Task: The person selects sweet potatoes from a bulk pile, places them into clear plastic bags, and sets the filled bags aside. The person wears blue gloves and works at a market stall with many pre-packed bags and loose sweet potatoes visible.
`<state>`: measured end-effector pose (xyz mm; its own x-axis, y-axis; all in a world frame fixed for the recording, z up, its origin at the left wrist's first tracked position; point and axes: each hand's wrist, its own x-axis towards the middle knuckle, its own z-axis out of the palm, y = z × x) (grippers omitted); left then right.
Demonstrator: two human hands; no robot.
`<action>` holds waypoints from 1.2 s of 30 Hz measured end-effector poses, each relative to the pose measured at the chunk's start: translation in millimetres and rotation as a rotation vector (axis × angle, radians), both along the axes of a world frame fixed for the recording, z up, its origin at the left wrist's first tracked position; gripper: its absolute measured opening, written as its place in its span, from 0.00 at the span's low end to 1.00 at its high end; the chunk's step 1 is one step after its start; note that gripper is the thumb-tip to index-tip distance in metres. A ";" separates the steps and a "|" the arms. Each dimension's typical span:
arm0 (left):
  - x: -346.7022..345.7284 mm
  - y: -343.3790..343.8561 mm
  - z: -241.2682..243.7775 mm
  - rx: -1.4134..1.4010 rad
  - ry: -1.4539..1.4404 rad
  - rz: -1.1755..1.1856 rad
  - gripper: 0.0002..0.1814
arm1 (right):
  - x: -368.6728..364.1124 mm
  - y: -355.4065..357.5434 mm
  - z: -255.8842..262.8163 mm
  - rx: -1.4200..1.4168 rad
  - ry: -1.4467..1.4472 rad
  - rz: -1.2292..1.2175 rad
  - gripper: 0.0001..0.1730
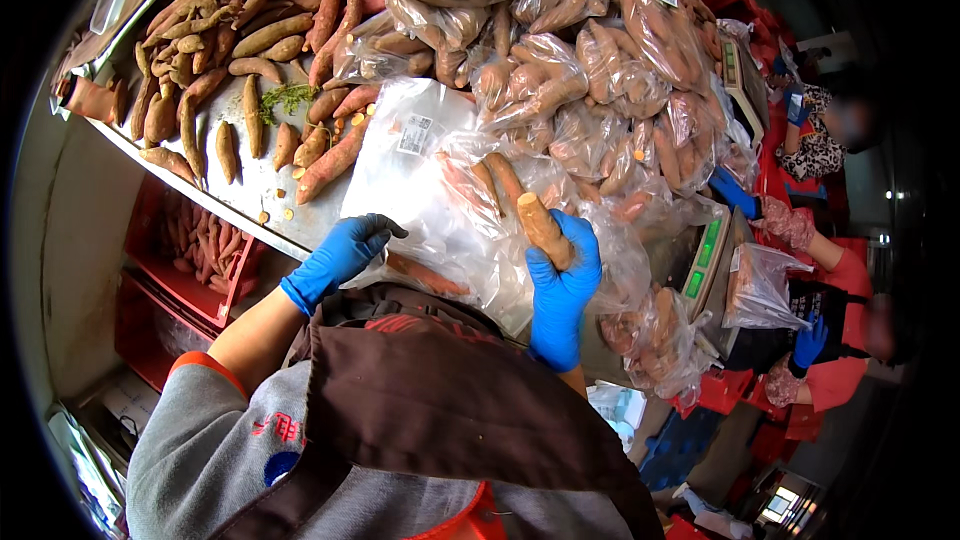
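Note:
My right hand (566,270), in a blue glove, grips a sweet potato (541,229) whose pale cut end points up and away from me. My left hand (349,255), also gloved in blue, is beside the near edge of a clear plastic bag (382,165) that bears a printed label; no item shows in its curled fingers, though whether they pinch the bag's edge cannot be told. Through the plastic in front of me, reddish sweet potatoes (431,275) show. Filled clear bags of sweet potatoes (532,86) are heaped beyond my right hand.
Loose sweet potatoes (274,35) and cut slices lie on the metal table (289,202), near green sprigs (285,99). Red crates (180,262) stand below at left. At right are a scale with a green display (703,259), a co-worker holding a bag (765,285), and another person farther back.

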<state>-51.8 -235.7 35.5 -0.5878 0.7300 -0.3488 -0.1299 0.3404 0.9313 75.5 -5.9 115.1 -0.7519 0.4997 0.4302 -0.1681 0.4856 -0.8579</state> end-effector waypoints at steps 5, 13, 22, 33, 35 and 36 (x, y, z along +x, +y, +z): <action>-1.2 -0.1 -3.9 -0.002 -0.001 0.019 0.11 | 1.7 8.4 4.7 0.105 -0.015 -0.030 0.26; -4.0 4.1 28.9 0.183 -0.253 -0.027 0.16 | -7.1 -12.5 1.0 -0.107 -0.330 0.158 0.21; 3.9 25.8 2.8 0.392 -0.260 0.125 0.19 | -15.5 -49.6 -41.3 -0.257 -0.681 0.498 0.22; -20.0 7.1 -20.2 0.347 -0.459 0.208 0.19 | -20.3 -34.9 -34.8 -0.172 -0.521 0.448 0.23; -17.1 5.0 -13.0 0.356 -0.504 0.253 0.16 | -18.1 -36.0 -35.5 -0.346 -0.543 0.460 0.23; -16.3 4.5 -12.5 0.388 -0.510 0.251 0.16 | -17.2 -37.5 -36.0 -0.435 -0.552 0.464 0.24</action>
